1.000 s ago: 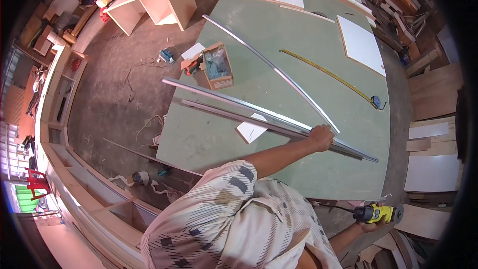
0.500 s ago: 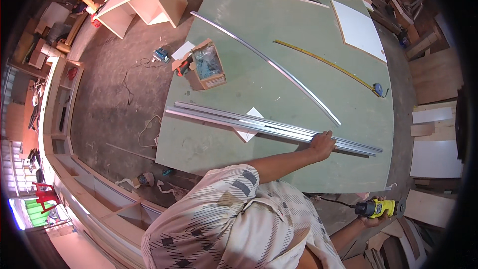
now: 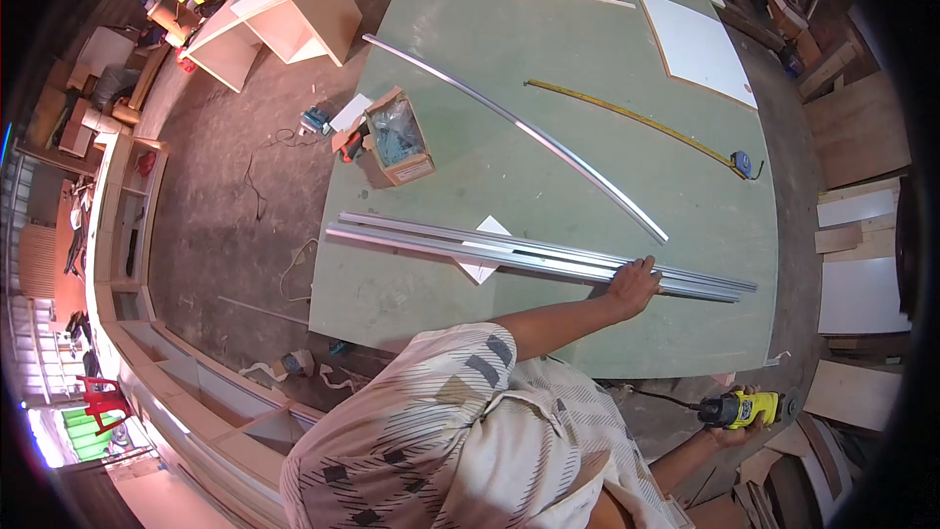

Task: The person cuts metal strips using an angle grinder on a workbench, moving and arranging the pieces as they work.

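Observation:
My left hand (image 3: 634,284) is closed on a bundle of aluminium rails (image 3: 421,240) lying side by side across the green board (image 3: 529,333), over a small white square piece (image 3: 490,223). My right hand (image 3: 732,434) grips a yellow-and-black angle grinder (image 3: 749,409) with a cord, just beyond the board's near right edge. Farther up the board, a single metal rail (image 3: 514,127) lies diagonally. A yellow tape measure (image 3: 636,118) is pulled out, its blue case (image 3: 741,165) at the right end. An open cardboard box (image 3: 399,137) of bagged items sits at the left.
White panels (image 3: 697,49) lie at the board's far and right edges. A wooden desk carcass (image 3: 313,10) stands at upper left; a long cabinet frame (image 3: 206,382) runs along the left. A blue power tool (image 3: 315,120) and cords lie left of the box. Wood offcuts (image 3: 852,387) crowd the right.
The bundled rails have been brought level and closer together, their left ends lower toward me, under my left hand. The view has shifted slightly. My right hand still holds the grinder.

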A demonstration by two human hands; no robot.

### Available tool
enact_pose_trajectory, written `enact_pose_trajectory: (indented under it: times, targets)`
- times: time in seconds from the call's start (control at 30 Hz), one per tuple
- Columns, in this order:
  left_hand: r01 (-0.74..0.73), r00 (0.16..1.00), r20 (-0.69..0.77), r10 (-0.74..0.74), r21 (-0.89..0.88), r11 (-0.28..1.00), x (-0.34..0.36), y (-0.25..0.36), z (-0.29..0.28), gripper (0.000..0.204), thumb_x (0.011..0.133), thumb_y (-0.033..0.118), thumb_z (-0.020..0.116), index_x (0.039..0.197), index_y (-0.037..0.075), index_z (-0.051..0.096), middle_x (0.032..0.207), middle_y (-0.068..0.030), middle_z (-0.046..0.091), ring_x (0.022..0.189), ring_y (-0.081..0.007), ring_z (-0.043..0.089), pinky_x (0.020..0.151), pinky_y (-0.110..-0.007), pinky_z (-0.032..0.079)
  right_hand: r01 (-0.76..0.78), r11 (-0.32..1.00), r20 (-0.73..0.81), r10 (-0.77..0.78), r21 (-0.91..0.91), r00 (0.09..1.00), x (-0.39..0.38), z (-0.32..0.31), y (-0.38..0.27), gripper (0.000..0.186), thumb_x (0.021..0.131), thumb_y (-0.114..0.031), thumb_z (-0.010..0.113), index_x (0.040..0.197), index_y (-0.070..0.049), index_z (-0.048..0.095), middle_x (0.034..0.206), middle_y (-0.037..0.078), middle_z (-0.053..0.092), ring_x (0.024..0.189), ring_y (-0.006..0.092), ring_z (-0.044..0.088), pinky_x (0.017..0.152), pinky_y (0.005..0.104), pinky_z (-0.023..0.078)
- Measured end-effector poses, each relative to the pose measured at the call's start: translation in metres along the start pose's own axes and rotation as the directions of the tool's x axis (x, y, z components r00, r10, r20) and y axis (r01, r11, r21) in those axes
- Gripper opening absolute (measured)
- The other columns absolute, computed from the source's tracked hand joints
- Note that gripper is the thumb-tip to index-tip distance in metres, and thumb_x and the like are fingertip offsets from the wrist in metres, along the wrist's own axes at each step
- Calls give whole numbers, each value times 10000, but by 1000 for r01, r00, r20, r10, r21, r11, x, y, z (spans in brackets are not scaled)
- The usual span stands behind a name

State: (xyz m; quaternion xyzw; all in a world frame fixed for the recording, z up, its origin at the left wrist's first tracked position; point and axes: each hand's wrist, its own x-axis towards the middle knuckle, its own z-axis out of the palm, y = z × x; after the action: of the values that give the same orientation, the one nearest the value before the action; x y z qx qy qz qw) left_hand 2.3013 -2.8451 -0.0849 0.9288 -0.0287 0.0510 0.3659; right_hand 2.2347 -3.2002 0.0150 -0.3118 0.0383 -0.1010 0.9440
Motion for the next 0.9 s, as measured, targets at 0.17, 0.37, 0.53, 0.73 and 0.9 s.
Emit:
enact_pose_trajectory:
  times: [0.17, 0.37, 0.53, 0.73, 0.9]
  targets:
    - [-30, 999, 30, 31, -9, 999, 1, -5, 5, 299, 906, 333, 659, 1007, 53, 687, 1093, -167, 543, 1019, -323, 592, 854, -453, 525, 16, 1000, 14, -16, 18, 1000, 1, -3, 0, 628, 873, -237, 668, 1323, 87, 372, 1087, 165, 507, 1009, 267, 526, 955, 423, 431]
    - [-43, 999, 25, 45, -50, 998, 4, -10, 11, 288, 934, 315, 622, 1055, 59, 676, 1105, -178, 526, 1024, -333, 583, 854, -459, 519, 1, 998, 58, -5, 69, 998, 1, -11, -2, 575, 883, -209, 666, 1316, 64, 403, 1118, 174, 500, 1034, 281, 528, 973, 439, 446]
    - [-78, 996, 49, 78, -15, 997, 5, -14, 12, 344, 972, 343, 580, 1168, 70, 655, 1107, -170, 504, 988, -330, 587, 821, -461, 525, 4, 998, -7, -4, 60, 1000, 1, -10, -2, 628, 870, -223, 672, 1337, 82, 382, 1084, 165, 514, 1024, 273, 523, 961, 429, 437]
    - [-68, 996, 53, 69, -30, 997, 3, -10, 4, 340, 968, 339, 590, 1169, 76, 667, 1110, -173, 498, 1002, -331, 579, 830, -461, 521, -11, 998, -15, 12, 63, 1000, 1, -9, -2, 633, 866, -214, 673, 1338, 91, 381, 1085, 165, 513, 1025, 274, 525, 965, 426, 435]
    - [-98, 995, 30, 99, -41, 994, 0, -15, 4, 317, 928, 297, 628, 1119, 45, 648, 1091, -170, 510, 999, -329, 572, 848, -447, 508, -16, 998, 25, 15, 68, 1000, 2, -11, -1, 638, 871, -239, 667, 1339, 89, 384, 1092, 165, 507, 1012, 268, 518, 971, 424, 425]
